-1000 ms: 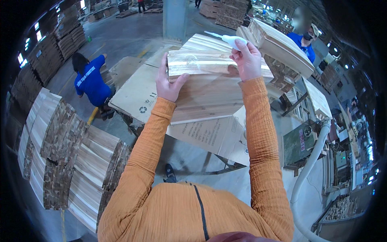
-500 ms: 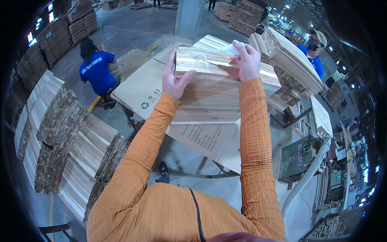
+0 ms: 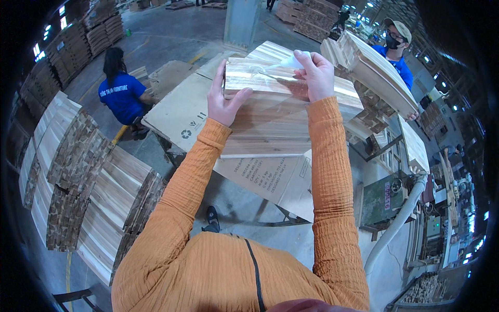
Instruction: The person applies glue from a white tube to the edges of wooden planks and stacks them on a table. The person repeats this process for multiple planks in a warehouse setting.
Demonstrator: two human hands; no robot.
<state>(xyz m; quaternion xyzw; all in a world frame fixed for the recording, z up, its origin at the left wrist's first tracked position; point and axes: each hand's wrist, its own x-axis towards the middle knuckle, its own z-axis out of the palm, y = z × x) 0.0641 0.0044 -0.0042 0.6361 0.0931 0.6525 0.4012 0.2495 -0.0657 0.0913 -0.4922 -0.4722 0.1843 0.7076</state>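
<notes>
My left hand [image 3: 224,103] grips the left end of a pale wooden board [image 3: 332,93], thumb along its near edge and fingers round the end. The board lies on top of a stack of boards [image 3: 270,132] in front of me. Above it, my right hand [image 3: 318,78] is closed round a small white squeeze bottle [image 3: 292,62], tilted with its narrow nozzle toward the left. The nozzle tip is close to a shiny, wet-looking patch on the board's left part. A thin dark line, perhaps a shadow, runs from my fingers across the wood.
Printed cardboard [image 3: 176,112] covers the table under the stack. Tall board stacks [image 3: 114,197] stand at left. Beyond the table, a person in a blue shirt [image 3: 122,96] is at left; another [image 3: 397,62] holds boards [image 3: 377,67] at right. A green machine [image 3: 382,200] with a hose [image 3: 397,221] stands right.
The bottle's nozzle has shifted slightly and shows more plainly over the board. My left hand stays in place. The person at right has moved a little leftward; the one at left has lowered an arm.
</notes>
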